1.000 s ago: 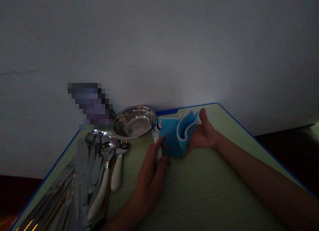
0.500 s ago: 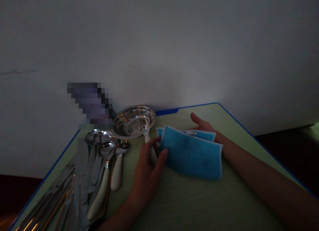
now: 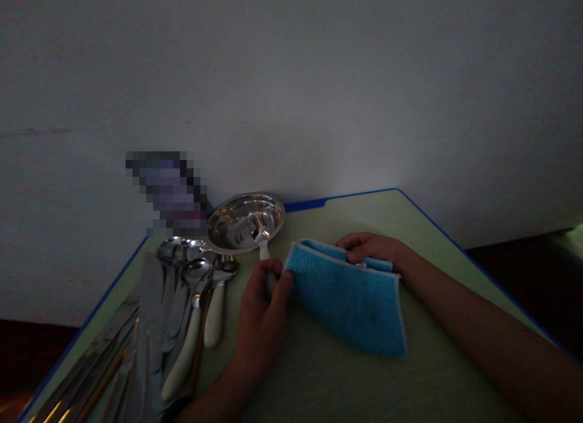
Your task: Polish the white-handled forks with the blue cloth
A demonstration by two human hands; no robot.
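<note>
My left hand [image 3: 264,313] is closed around the pale handle of a fork [image 3: 262,236], whose metal tines point up in front of the steel bowl [image 3: 246,222]. Its thumb and fingertips also meet the left corner of a folded blue cloth [image 3: 346,301] with a white hem. On the cloth's far side, my right hand [image 3: 371,248] is closed over the upper edge, thumb on top. A small whitish spot shows under that thumb, too little to name. The cloth's front layer hangs down towards the table.
Several spoons and ladles [image 3: 195,271], some with cream handles, lie left of my left hand. Beside them are several knives and other flat metal cutlery [image 3: 104,356]. A blurred-out upright object [image 3: 170,192] leans at the wall. The table [image 3: 446,326] has a blue edge.
My right hand has gone from open, thumb raised, to closed on the cloth. The cloth hangs slightly lower. My left hand and the fork shifted a little to the left.
</note>
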